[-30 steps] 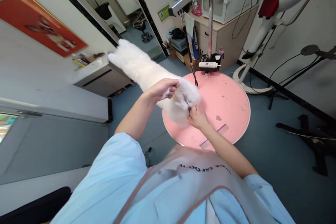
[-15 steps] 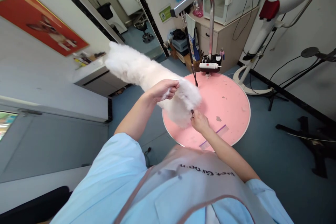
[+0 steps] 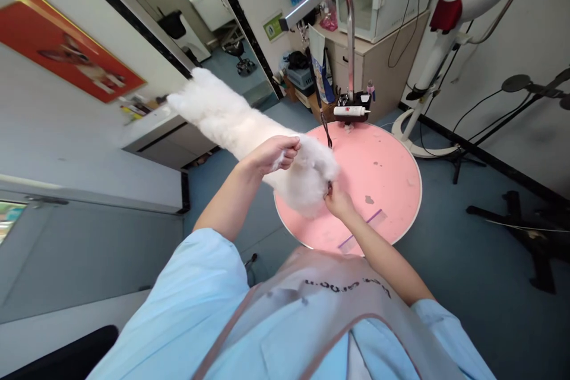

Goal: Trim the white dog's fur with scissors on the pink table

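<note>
Pink table (image 3: 394, 175), purple-edged comb (image 3: 378, 218), steel post (image 3: 351, 62) behind — left hand (image 3: 278, 154) clutching white fur (image 3: 252, 130), right hand (image 3: 339, 200) gripping dark tool (image 3: 329, 186)

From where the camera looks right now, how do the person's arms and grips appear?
Both arms are bare below short light-blue sleeves. The left grip and right grip are gloveless, and the wrists are bare. A greyish, see-through apron has brownish edging and dark lettering.

Left hand (image 3: 278, 154) fisted; right hand (image 3: 337, 199) curled lower, forearms (image 3: 385, 252) angled inward.
</note>
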Available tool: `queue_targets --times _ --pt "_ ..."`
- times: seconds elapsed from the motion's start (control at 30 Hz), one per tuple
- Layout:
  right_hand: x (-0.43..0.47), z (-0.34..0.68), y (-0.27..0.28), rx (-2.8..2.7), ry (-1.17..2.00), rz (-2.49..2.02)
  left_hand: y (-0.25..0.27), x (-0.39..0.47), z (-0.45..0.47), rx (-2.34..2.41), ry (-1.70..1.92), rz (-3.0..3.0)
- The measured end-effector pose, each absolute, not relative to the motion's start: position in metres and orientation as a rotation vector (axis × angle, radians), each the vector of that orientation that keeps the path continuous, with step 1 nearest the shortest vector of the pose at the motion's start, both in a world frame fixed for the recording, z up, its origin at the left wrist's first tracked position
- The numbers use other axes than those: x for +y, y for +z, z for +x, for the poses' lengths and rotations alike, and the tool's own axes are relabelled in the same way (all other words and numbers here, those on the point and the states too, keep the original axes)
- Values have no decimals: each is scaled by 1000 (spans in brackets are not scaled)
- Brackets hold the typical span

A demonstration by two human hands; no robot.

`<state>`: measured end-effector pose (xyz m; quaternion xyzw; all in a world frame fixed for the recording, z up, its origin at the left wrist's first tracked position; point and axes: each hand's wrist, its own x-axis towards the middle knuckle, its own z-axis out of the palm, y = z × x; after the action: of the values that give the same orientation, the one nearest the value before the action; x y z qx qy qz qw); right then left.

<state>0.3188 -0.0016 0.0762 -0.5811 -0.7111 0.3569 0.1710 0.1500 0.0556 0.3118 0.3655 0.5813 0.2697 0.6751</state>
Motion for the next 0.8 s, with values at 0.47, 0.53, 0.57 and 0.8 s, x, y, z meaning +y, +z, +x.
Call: queue_targets --times 0.47,0.53,0.57,0.8 --pt "4 327 82 -2225 936 -1630 316 47 139 1421 666 720" --pt "4 331 80 -2237 969 -1630 317 45 138 1435 673 699" --pt "3 332 80 -2247 970 -1609 317 44 138 1438 677 690" --pt "12 329 80 -2256 929 -1508 317 41 140 1467 710 674"
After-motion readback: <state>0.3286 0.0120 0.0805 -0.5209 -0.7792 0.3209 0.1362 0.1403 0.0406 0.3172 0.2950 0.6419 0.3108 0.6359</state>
